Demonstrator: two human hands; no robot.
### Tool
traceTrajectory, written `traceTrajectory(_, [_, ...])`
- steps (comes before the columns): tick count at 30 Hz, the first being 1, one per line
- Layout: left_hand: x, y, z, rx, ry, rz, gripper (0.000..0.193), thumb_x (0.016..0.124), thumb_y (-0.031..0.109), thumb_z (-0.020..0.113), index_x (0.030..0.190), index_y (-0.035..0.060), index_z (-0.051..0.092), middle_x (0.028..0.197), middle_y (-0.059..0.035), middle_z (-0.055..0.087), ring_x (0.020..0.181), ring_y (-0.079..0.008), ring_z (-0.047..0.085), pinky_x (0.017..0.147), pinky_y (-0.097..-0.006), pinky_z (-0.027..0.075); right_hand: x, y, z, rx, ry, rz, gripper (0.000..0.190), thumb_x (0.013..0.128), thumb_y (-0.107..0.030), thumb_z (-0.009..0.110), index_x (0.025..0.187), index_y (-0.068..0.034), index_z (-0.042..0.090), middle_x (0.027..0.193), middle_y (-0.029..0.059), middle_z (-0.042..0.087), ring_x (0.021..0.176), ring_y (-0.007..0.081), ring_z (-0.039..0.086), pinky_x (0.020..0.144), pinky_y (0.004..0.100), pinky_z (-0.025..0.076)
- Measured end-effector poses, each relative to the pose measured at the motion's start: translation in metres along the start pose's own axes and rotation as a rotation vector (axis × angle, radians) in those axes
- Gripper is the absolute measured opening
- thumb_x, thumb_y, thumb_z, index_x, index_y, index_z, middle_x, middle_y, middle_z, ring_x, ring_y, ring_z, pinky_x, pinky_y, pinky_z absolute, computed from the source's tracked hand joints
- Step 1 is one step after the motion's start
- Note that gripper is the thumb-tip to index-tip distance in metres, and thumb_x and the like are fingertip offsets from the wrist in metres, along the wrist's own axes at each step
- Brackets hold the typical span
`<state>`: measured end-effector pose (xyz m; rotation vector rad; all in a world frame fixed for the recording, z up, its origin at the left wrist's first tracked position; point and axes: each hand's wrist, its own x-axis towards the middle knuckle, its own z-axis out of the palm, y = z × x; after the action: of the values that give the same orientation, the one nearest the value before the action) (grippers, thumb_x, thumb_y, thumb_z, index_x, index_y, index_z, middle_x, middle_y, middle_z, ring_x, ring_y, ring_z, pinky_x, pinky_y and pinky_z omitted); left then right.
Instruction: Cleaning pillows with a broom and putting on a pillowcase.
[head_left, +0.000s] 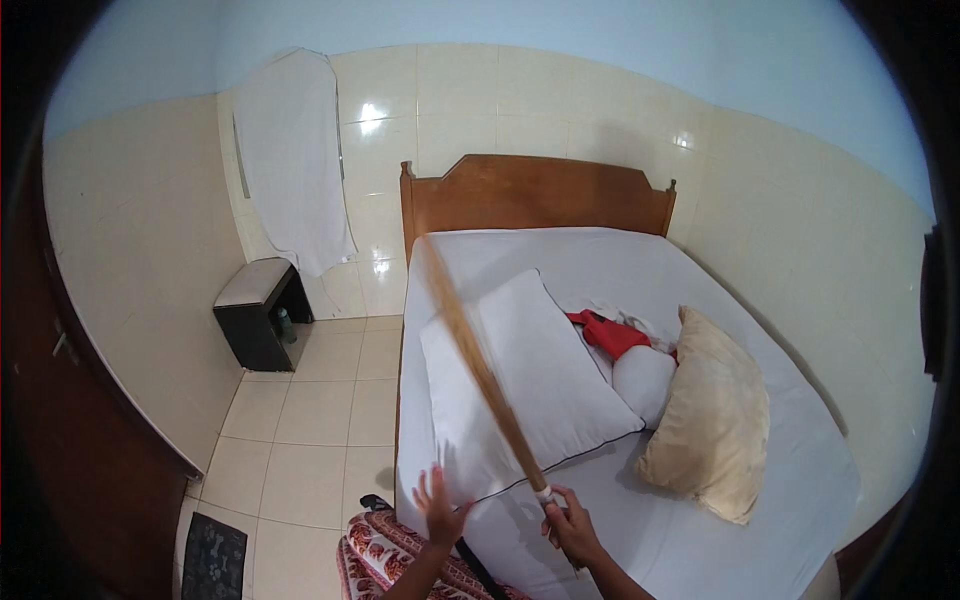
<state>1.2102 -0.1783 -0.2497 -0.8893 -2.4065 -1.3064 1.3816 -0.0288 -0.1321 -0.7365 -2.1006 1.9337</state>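
My right hand (574, 529) grips the bound handle end of a stick broom (480, 360), a bundle of thin brown sticks. It reaches up and left over a white pillow (540, 375) with dark piping, its far end blurred; whether it touches the pillow I cannot tell. My left hand (439, 506) has its fingers spread, holding nothing, at the pillow's lower left corner. The pillow lies on a bed with a white sheet (705, 559). To its right sit a stained beige pillow (712, 420), a white rounded cushion (645, 382) and a red cloth item (615, 335).
A brown wooden headboard (540, 195) stands against the tiled wall. Left of the bed is a small black nightstand (259, 330) with a bottle inside. White cloth (296, 157) hangs above it. Patterned fabric (382, 551) lies at the bed's near left; a dark mat (214, 559) is by the door.
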Motion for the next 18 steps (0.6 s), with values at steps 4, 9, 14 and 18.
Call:
traceTrajectory(4, [0.037, 0.055, 0.039, 0.252, -0.332, 0.259, 0.071, 0.078, 0.033, 0.058, 0.136, 0.0119, 0.025, 0.141, -0.0131, 0.024, 0.131, -0.0315, 0.019, 0.099, -0.0591, 0.013, 0.020, -0.011, -0.015, 0.268, 0.122, -0.433, 0.028, 0.087, -0.015, 0.048, 0.108, 0.002, 0.038, 0.077, 0.0075, 0.055, 0.056, 0.0110, 0.051, 0.052, 0.0239, 0.045])
traceTrajectory(9, [0.098, 0.050, 0.079, 0.362, -0.077, 0.420, 0.055, 0.071, 0.017, 0.060, 0.124, 0.0134, 0.045, 0.125, -0.0078, 0.047, 0.116, -0.0184, 0.044, 0.096, -0.0504, 0.028, 0.020, -0.010, -0.013, 0.285, 0.354, -0.471, 0.023, 0.079, -0.001, 0.048, 0.098, -0.003, 0.034, 0.069, 0.0057, 0.046, 0.050, 0.0124, 0.049, 0.047, 0.0258, 0.045])
traceTrajectory(14, [0.210, 0.089, 0.031, 0.174, 0.199, 0.273, 0.029, 0.065, 0.014, 0.069, 0.091, 0.0061, 0.059, 0.083, -0.0116, 0.061, 0.076, -0.0298, 0.058, 0.066, -0.0400, 0.045, -0.003, -0.012, -0.037, 0.515, 0.626, -0.379, 0.016, 0.085, -0.009, 0.047, 0.095, -0.007, 0.035, 0.060, 0.0015, 0.040, 0.036, 0.0088, 0.035, 0.031, 0.0224, 0.032])
traceTrajectory(18, [0.291, 0.165, -0.040, -0.090, 0.612, 0.345, 0.015, 0.071, 0.010, 0.064, 0.081, -0.0008, 0.060, 0.071, -0.0162, 0.058, 0.065, -0.0313, 0.056, 0.059, -0.0379, 0.044, -0.009, -0.013, -0.060, 0.402, 0.638, -0.351, 0.016, 0.087, -0.012, 0.047, 0.096, -0.006, 0.036, 0.055, -0.0004, 0.036, 0.035, 0.0074, 0.034, 0.030, 0.0214, 0.030])
